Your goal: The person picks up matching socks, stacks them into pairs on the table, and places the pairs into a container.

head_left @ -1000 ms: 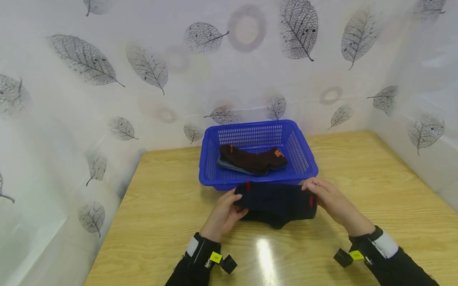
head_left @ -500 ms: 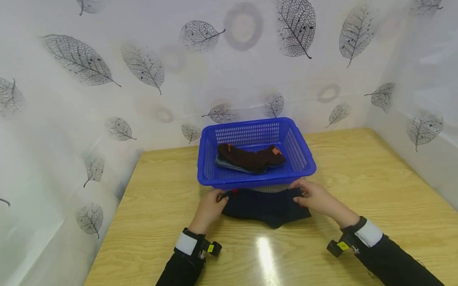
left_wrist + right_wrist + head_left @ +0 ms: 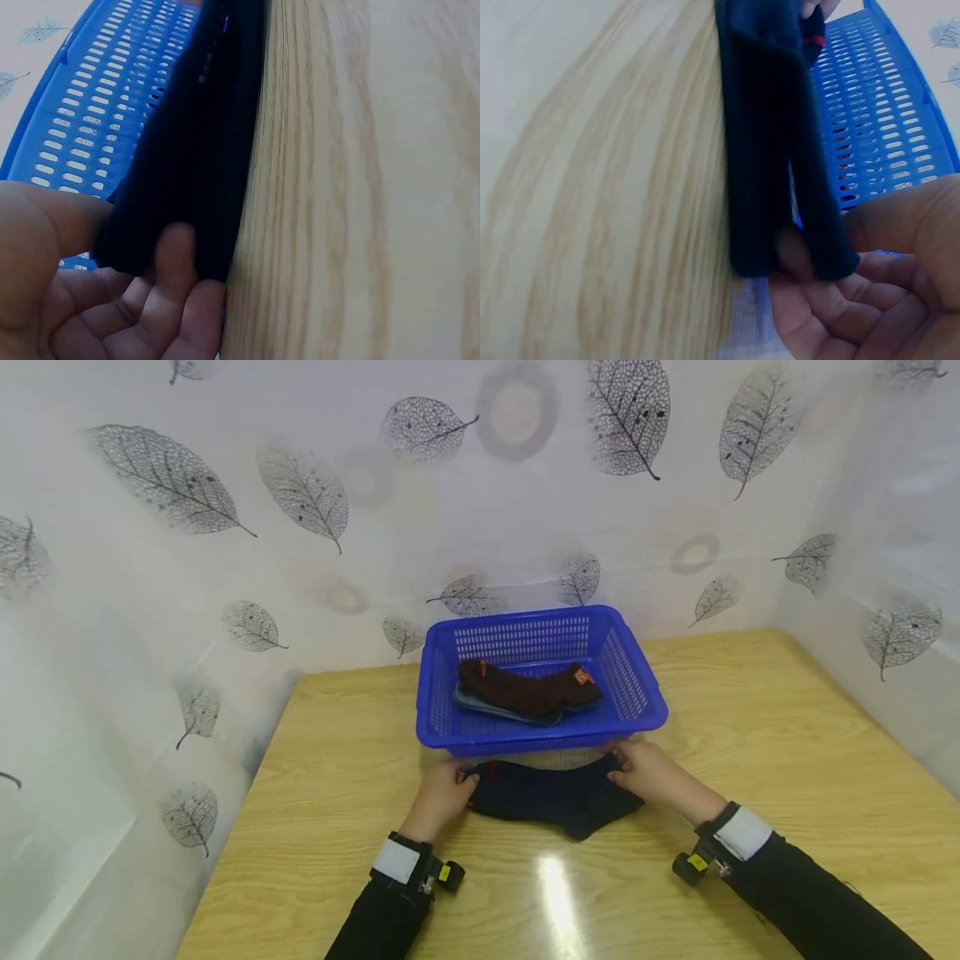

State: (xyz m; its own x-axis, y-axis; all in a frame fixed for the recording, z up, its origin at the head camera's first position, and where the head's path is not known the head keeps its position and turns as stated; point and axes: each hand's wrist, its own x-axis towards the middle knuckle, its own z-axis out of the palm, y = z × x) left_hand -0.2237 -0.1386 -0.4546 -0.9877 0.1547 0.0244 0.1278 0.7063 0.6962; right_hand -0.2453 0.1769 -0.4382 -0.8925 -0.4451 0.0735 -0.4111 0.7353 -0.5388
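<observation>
A dark navy sock [image 3: 555, 797] with a small red mark near its left end stretches between my two hands, low over the table in front of the basket. My left hand [image 3: 438, 797] pinches its left end between thumb and fingers. At the other end, my right hand [image 3: 658, 778] pinches the upper corner. Seen from the right wrist, the sock fabric [image 3: 765, 150] hangs in two layers, with a finger between them. In the left wrist view the fingers [image 3: 176, 259] lie against the dark cloth.
Right behind the sock stands a blue slatted basket [image 3: 542, 745]. Inside it, a brown sock [image 3: 525, 692] with orange marks lies on top of a grey-blue sock [image 3: 487, 708]. The wooden table [image 3: 337, 777] meets a leaf-patterned covering [image 3: 322, 593] at the back.
The navy sock has come down nearer the table and tilted from facing the camera. My left hand has shifted left and my right hand left, with the grip kept at both ends.
</observation>
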